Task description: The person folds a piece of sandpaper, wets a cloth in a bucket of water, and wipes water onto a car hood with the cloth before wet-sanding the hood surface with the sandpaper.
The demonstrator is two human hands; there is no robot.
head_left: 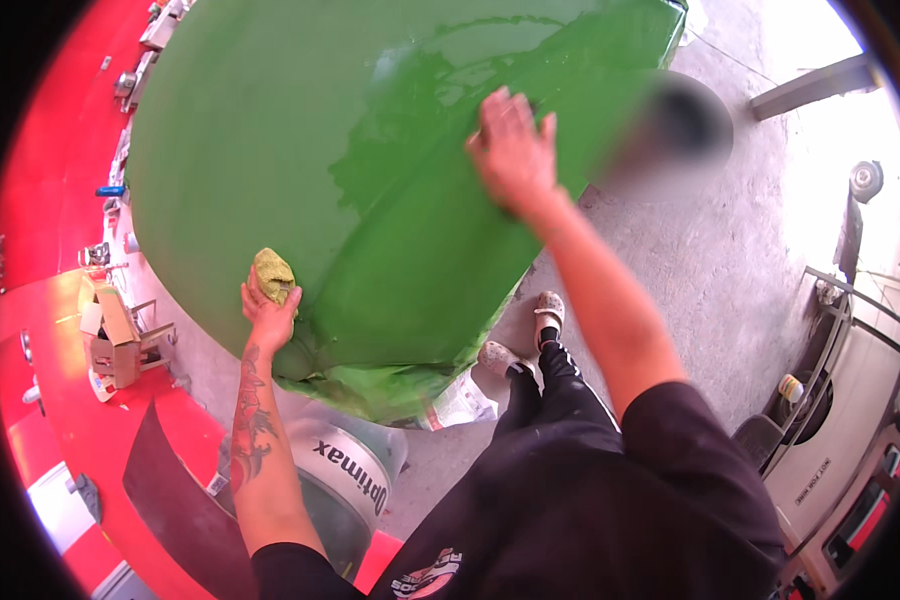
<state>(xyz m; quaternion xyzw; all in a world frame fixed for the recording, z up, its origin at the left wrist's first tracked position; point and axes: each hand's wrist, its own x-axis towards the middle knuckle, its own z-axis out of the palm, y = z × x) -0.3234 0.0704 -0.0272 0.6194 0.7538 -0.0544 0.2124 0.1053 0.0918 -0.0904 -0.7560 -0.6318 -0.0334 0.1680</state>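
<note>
A large, curved green panel (250, 140) fills the middle; part of its surface is shiny and wet-looking, the rest dull. My left hand (268, 312) is closed around a crumpled yellow cloth (274, 276) at the panel's near left edge. Farther up and to the right, my right hand (515, 150) lies on the glossy part, fingers stretched and thumb apart. A small dark spot shows between its thumb and fingers; I cannot make out what it is. Along the near edge, wrinkled green sheeting (390, 385) hangs in folds.
A clear bucket with a white band (345, 470) stands by my left forearm, beside a dark curved panel (175, 480). Cardboard boxes (120, 340) are at the left. A grey post (810, 88) stands at upper right, a metal frame (810, 370) at right. A blurred round patch covers the panel's right edge.
</note>
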